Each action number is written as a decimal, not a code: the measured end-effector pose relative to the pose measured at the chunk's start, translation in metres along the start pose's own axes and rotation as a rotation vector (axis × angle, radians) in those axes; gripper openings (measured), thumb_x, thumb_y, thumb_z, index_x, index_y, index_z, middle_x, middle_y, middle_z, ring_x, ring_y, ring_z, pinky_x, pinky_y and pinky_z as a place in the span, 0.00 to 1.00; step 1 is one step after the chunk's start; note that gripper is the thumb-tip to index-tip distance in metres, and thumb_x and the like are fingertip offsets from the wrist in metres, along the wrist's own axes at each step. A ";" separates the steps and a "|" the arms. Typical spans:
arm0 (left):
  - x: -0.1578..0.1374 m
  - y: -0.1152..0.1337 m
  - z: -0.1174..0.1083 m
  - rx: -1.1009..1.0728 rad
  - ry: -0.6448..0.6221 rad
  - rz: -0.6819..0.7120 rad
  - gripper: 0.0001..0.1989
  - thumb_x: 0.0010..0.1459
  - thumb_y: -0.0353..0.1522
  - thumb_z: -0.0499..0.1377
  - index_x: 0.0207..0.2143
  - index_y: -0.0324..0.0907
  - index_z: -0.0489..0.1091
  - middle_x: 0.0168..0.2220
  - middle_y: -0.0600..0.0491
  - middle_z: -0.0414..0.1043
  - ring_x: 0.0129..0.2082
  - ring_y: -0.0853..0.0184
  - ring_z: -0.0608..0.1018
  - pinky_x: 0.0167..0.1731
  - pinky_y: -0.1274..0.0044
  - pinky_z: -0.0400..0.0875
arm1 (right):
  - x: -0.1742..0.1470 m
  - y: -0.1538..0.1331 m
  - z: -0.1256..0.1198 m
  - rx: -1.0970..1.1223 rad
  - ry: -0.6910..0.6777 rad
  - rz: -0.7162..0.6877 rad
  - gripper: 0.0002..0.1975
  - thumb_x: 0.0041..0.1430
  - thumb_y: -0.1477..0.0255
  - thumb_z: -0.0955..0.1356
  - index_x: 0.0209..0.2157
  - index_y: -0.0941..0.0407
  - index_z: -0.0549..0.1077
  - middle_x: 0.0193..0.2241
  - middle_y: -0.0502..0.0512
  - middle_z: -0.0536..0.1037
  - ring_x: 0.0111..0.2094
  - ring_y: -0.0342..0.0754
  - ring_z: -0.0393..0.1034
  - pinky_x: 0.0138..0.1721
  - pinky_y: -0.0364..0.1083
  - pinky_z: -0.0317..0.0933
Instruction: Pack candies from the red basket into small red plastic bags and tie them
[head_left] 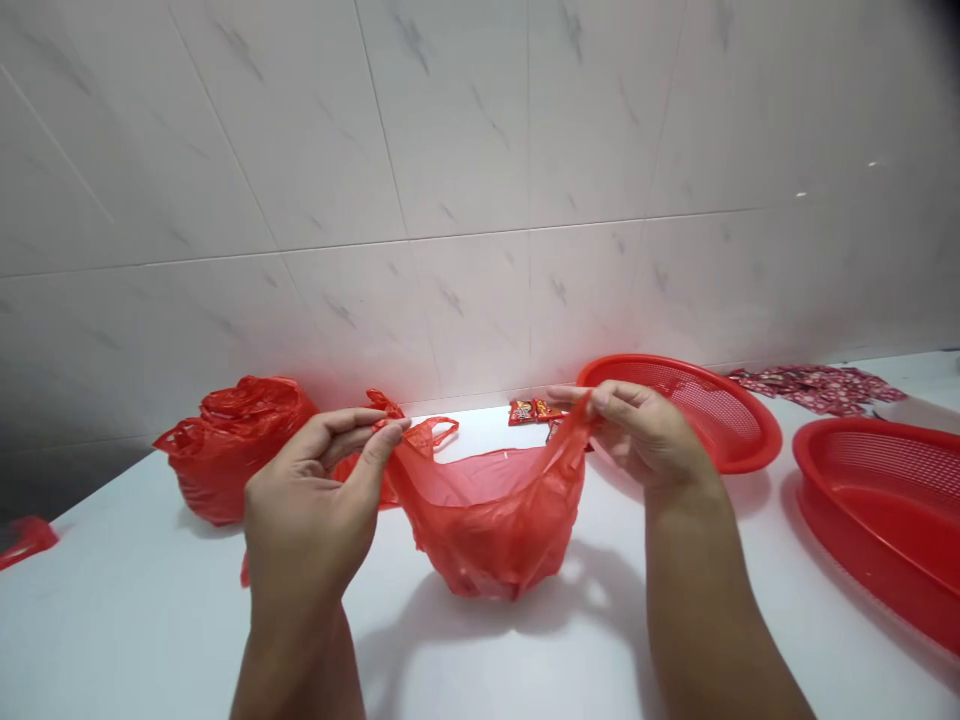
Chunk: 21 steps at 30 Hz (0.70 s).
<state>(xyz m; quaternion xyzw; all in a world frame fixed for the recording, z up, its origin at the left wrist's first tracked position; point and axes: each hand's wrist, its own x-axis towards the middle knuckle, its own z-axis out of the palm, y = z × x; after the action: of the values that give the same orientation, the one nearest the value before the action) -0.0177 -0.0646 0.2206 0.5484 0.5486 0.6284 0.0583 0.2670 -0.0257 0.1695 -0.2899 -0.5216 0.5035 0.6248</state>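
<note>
A thin red plastic bag (495,535) hangs between my hands over the white table, its mouth gaping toward me. My left hand (319,500) pinches one handle of it between thumb and fingers. The other handle is pinched in my right hand (637,425), with some fingers stretched out to the side. The lower part of the bag bulges, and small dark shapes show faintly through its bottom; I cannot make out what they are. Behind the bag, another loose red bag (439,435) lies crumpled, partly hidden by my left hand.
On the left stands a full, bunched red bag (240,450). Small red packets (534,411) lie by the tiled wall. A red perforated basket (750,410) leans at the back right, near a spread of patterned packets (821,388). A larger red basket (817,440) sits at the right edge.
</note>
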 end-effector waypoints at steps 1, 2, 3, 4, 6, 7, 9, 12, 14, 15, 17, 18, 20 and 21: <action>-0.001 -0.002 0.002 0.038 -0.052 0.014 0.09 0.53 0.41 0.72 0.35 0.48 0.81 0.36 0.54 0.84 0.40 0.58 0.85 0.41 0.69 0.82 | 0.003 0.004 0.002 0.071 -0.047 0.013 0.14 0.58 0.59 0.78 0.31 0.53 0.77 0.41 0.57 0.83 0.45 0.54 0.78 0.45 0.50 0.69; -0.001 -0.004 0.004 0.058 -0.113 0.034 0.09 0.53 0.41 0.72 0.33 0.48 0.82 0.35 0.54 0.84 0.38 0.59 0.85 0.38 0.71 0.81 | 0.006 0.009 0.005 0.110 -0.088 0.021 0.12 0.59 0.60 0.78 0.37 0.51 0.79 0.40 0.56 0.83 0.45 0.53 0.78 0.47 0.51 0.69; -0.001 -0.006 0.006 0.058 -0.168 0.058 0.07 0.54 0.41 0.72 0.32 0.48 0.83 0.34 0.55 0.84 0.37 0.61 0.84 0.37 0.72 0.80 | 0.008 0.012 0.008 0.117 -0.125 0.023 0.12 0.61 0.60 0.77 0.42 0.50 0.79 0.39 0.54 0.83 0.44 0.52 0.78 0.50 0.52 0.69; -0.002 -0.007 0.008 0.042 -0.214 0.088 0.06 0.55 0.40 0.71 0.32 0.48 0.83 0.33 0.55 0.83 0.35 0.62 0.83 0.36 0.73 0.80 | 0.009 0.015 0.012 0.091 -0.155 0.019 0.13 0.62 0.61 0.76 0.46 0.50 0.78 0.37 0.53 0.82 0.42 0.50 0.78 0.51 0.52 0.68; -0.004 -0.008 0.013 -0.015 -0.257 0.169 0.03 0.57 0.37 0.70 0.32 0.49 0.84 0.33 0.56 0.82 0.34 0.65 0.81 0.35 0.74 0.78 | 0.007 0.018 0.024 -0.025 -0.217 0.031 0.17 0.65 0.61 0.75 0.53 0.49 0.76 0.35 0.50 0.80 0.36 0.47 0.75 0.46 0.49 0.68; -0.007 -0.008 0.016 -0.050 -0.265 0.217 0.01 0.58 0.36 0.70 0.33 0.50 0.84 0.33 0.56 0.81 0.34 0.66 0.81 0.35 0.75 0.77 | 0.006 0.019 0.031 -0.105 -0.260 0.054 0.21 0.64 0.61 0.75 0.56 0.48 0.74 0.34 0.49 0.79 0.33 0.45 0.73 0.42 0.47 0.68; -0.013 -0.005 0.022 -0.130 -0.306 0.311 0.03 0.59 0.33 0.70 0.34 0.51 0.84 0.34 0.55 0.78 0.35 0.67 0.79 0.35 0.76 0.76 | 0.001 0.019 0.050 -0.283 -0.382 0.098 0.26 0.58 0.63 0.78 0.56 0.48 0.74 0.34 0.48 0.77 0.32 0.45 0.70 0.34 0.45 0.65; -0.021 -0.003 0.032 -0.211 -0.461 0.375 0.04 0.60 0.32 0.69 0.36 0.52 0.84 0.36 0.55 0.75 0.38 0.67 0.78 0.38 0.77 0.75 | -0.003 0.023 0.076 -0.546 -0.531 0.060 0.09 0.59 0.69 0.75 0.41 0.52 0.76 0.32 0.48 0.75 0.32 0.46 0.68 0.32 0.44 0.61; -0.023 -0.004 0.035 -0.184 -0.573 0.341 0.06 0.64 0.35 0.67 0.43 0.53 0.83 0.43 0.54 0.77 0.45 0.66 0.79 0.44 0.75 0.76 | -0.003 0.026 0.083 -0.622 -0.523 0.043 0.09 0.66 0.71 0.68 0.29 0.55 0.69 0.26 0.47 0.71 0.28 0.43 0.64 0.29 0.43 0.57; -0.022 -0.005 0.036 -0.147 -0.624 0.302 0.10 0.65 0.37 0.66 0.48 0.54 0.81 0.48 0.54 0.78 0.48 0.64 0.79 0.47 0.74 0.75 | -0.002 0.026 0.082 -0.609 -0.499 0.052 0.14 0.68 0.71 0.66 0.26 0.55 0.65 0.23 0.46 0.68 0.25 0.42 0.61 0.26 0.42 0.54; -0.018 -0.010 0.035 -0.072 -0.743 0.207 0.17 0.68 0.40 0.63 0.58 0.54 0.75 0.54 0.53 0.78 0.52 0.63 0.79 0.51 0.72 0.75 | -0.001 0.024 0.074 -0.524 -0.466 0.095 0.20 0.72 0.65 0.64 0.24 0.54 0.60 0.18 0.44 0.62 0.20 0.40 0.56 0.22 0.42 0.51; -0.015 -0.012 0.034 -0.045 -0.809 0.165 0.18 0.68 0.41 0.62 0.59 0.53 0.75 0.54 0.52 0.78 0.52 0.62 0.79 0.50 0.71 0.75 | -0.001 0.022 0.069 -0.485 -0.466 0.121 0.22 0.74 0.61 0.63 0.25 0.54 0.60 0.17 0.43 0.61 0.18 0.40 0.56 0.21 0.41 0.51; -0.011 -0.017 0.033 -0.011 -0.887 0.115 0.13 0.69 0.41 0.61 0.51 0.51 0.79 0.46 0.53 0.82 0.45 0.62 0.82 0.44 0.72 0.76 | -0.001 0.017 0.062 -0.458 -0.476 0.178 0.24 0.76 0.54 0.60 0.28 0.54 0.65 0.14 0.43 0.64 0.15 0.40 0.60 0.21 0.41 0.56; -0.009 -0.019 0.033 0.005 -0.887 0.109 0.11 0.69 0.42 0.61 0.46 0.50 0.80 0.42 0.54 0.82 0.41 0.63 0.82 0.40 0.73 0.75 | -0.002 0.015 0.060 -0.465 -0.477 0.210 0.25 0.76 0.52 0.58 0.30 0.55 0.68 0.14 0.44 0.66 0.15 0.41 0.63 0.21 0.41 0.59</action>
<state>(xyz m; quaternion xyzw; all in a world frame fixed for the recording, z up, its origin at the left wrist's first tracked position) 0.0002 -0.0428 0.1939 0.7930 0.4424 0.3333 0.2536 0.2057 -0.0323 0.1730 -0.3508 -0.7210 0.4864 0.3472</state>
